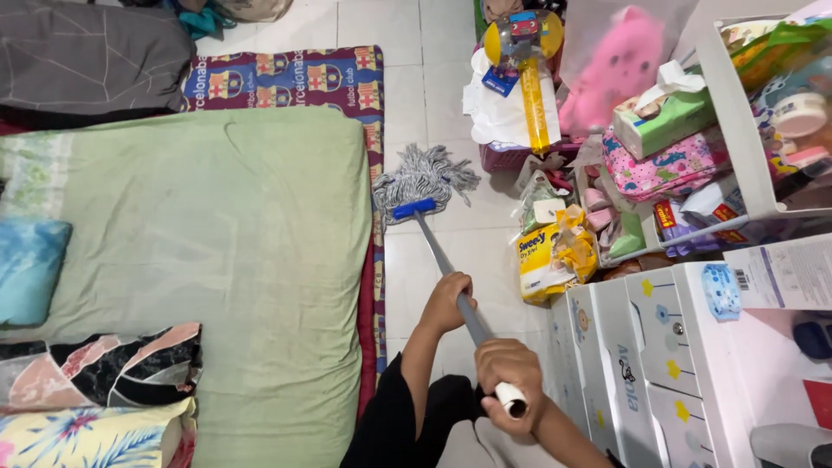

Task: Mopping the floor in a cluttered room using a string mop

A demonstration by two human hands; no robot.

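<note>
Both of your hands are gripping the mop handle (451, 277). Your right hand (507, 381) is wrapping the white end nearest your body, fingers closed tight around it. Your left hand (446, 302) is clasping the grey shaft a little farther along, also closed around it. Beyond your left hand the handle is running up and to the left to a blue clamp, and the grey string mop head (425, 178) is lying spread on the white tile floor (407, 95).

Just left of your hands, the green mattress (217, 251) is sitting on a patterned mat (295, 78), and the mat's edge is lying very near the mop strands. If you are pushing leftward, the strands are likely to be dragging across that edge and wetting or snagging it.

Right of your left hand, a yellow packet (542, 256) and loose bags are crowding the floor beside white drawers (641, 347). A wide sweep rightward risks knocking them over. Farther off, past the mop head, a yellow toy (524, 52) is leaning upright against a white bag and could topple if nudged.
</note>
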